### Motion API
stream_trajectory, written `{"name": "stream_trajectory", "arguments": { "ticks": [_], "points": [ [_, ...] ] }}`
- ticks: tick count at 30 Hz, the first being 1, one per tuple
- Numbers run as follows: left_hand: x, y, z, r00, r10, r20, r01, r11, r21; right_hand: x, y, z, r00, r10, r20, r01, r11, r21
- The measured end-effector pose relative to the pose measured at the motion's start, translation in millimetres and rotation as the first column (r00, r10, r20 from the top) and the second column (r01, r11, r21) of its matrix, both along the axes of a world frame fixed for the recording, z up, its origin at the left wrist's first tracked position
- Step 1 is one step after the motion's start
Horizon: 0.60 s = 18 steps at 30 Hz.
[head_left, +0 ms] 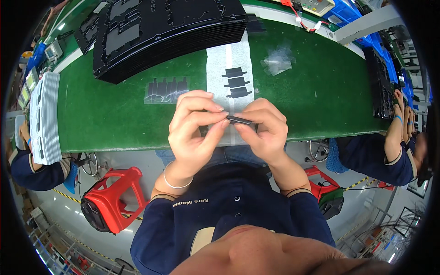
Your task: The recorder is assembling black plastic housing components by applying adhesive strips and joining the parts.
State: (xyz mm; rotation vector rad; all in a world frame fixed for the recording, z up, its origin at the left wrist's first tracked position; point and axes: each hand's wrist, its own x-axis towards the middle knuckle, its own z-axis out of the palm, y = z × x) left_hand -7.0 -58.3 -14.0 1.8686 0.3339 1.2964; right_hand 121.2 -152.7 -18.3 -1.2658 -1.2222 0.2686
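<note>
Between both hands, just above the table's near edge, I hold a small thin black strip (pixel 239 120). My left hand (pixel 193 130) pinches its left end between thumb and fingertips. The right end sits between the thumb and fingers of my right hand (pixel 266 130). Beyond my fingers, several flat black pieces with narrow side tabs (pixel 236 82) lie in a column on a white cloth strip (pixel 217 68). A transparent sheet with black tabbed pieces (pixel 167 90) lies to the left of the cloth. Crumpled transparent film (pixel 278 61) is to its right.
A tall stack of black trays (pixel 174 46) stands at the back left of the green table (pixel 321 91). White sheets (pixel 46 119) are piled at the left end, black trays (pixel 381 87) at the right. Red stools (pixel 114 197) stand below; co-workers sit on both sides.
</note>
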Motion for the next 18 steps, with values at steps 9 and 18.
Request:
{"name": "stream_trajectory", "arguments": {
  "ticks": [9, 18],
  "points": [
    [15.7, -39.0, 5.1, 0.935, 0.265, -0.235, -0.195, 0.940, 0.281, -8.5, 12.4, -8.4, 0.858, -0.414, 0.303, 0.337, 0.900, 0.276],
    [1.5, -5.8, -16.2, 0.964, -0.191, 0.187, 0.235, 0.938, -0.255, 18.5, -6.7, 4.4, 0.935, 0.204, -0.290, -0.255, 0.955, -0.151]
  ]
}}
